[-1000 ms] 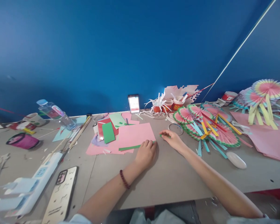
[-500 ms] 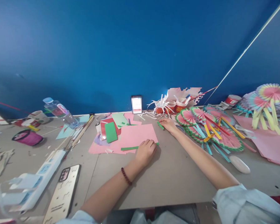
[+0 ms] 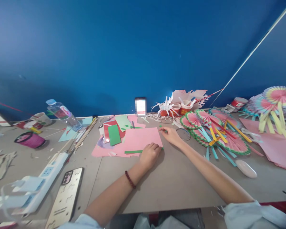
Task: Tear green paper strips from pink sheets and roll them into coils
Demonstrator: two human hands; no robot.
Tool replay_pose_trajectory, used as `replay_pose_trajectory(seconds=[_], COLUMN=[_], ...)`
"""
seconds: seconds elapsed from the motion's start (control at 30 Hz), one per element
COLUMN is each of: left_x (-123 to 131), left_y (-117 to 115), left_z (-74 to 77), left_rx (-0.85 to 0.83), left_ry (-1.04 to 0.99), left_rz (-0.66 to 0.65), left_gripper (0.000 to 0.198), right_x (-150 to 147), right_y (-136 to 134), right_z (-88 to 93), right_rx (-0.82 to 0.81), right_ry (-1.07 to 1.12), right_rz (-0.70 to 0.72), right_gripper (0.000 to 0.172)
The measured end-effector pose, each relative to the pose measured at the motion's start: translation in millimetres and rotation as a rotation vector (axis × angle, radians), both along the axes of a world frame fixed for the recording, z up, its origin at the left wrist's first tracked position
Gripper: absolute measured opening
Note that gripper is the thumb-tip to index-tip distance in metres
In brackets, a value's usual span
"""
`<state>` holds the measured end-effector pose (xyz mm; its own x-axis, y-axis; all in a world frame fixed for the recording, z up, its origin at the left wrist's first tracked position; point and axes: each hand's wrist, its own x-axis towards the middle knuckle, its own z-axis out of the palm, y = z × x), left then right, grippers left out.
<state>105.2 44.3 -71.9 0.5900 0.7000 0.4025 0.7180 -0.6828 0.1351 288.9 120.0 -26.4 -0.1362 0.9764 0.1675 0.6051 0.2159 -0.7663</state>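
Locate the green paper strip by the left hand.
In the head view, near the middle, the green paper strip lies along the near edge of the pink sheet, partly covered by the left hand.

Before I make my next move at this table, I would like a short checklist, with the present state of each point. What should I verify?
1. Left hand steadies the pink paper sheet: ok, it rests on the near edge.
2. Long green paper strip lies along that near edge: ok, though the hand covers part of it.
3. Strip is stuck down: cannot tell.
4. Right hand has the small green paper piece: ok, it shows at the fingertips.
5. Sheet lies directly on the table everywhere: not ok, other paper shows under its left side.
6. Pleated paper fans are apart from the right hand: ok.
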Motion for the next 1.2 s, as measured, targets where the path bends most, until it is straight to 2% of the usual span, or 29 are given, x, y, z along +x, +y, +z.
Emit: replay_pose_trajectory(seconds=[0.17, 0.27, 0.37, 0.47, 0.6, 0.93, 1.2], left_x=[0.2, -0.4, -1.4, -2.0, -1.4, 2.9, -1.3], left_y=[0.2, 0.1, -0.4, -1.5, -4.8, -12.4, -7.6], left_z=[-2.2, -1.1, 1.9, 5.3, 8.7, 11.7, 7.6], left_rx=[0.015, -0.009, -0.046, -0.044, -0.022, 0.057, -0.011], left_ry=[-0.017, -0.036, -0.065, -0.095, -0.127, -0.187, -0.154], left_rz=[-0.006, -0.026, -0.041, -0.019, -0.003, 0.025, 0.053], left_gripper=[0.018, 0.019, 0.019, 0.021, 0.026, 0.028, 0.016], right_x=[11.4, 19.5, 22.1, 18.7, 12.8, 20.8, 19.0], right_y=[-42.9, -61.7, -71.8, -74.3, -72.9, -71.0, -73.8], right_z=[-4.6, -10.6, -18.3, -24.2, -25.8, -21.5, -20.0], right_rx=[-0.031, 0.024, 0.083, 0.139, 0.198, 0.112, 0.061], right_ry=[-0.047, -0.094, -0.13, -0.161, -0.185, 0.021, 0.085], right_rz=[0.172, 0.287, 0.293, 0.255, 0.278, 0.285, 0.254], right_gripper=[0.016, 0.019, 0.024, 0.029, 0.033, 0.021, 0.017])
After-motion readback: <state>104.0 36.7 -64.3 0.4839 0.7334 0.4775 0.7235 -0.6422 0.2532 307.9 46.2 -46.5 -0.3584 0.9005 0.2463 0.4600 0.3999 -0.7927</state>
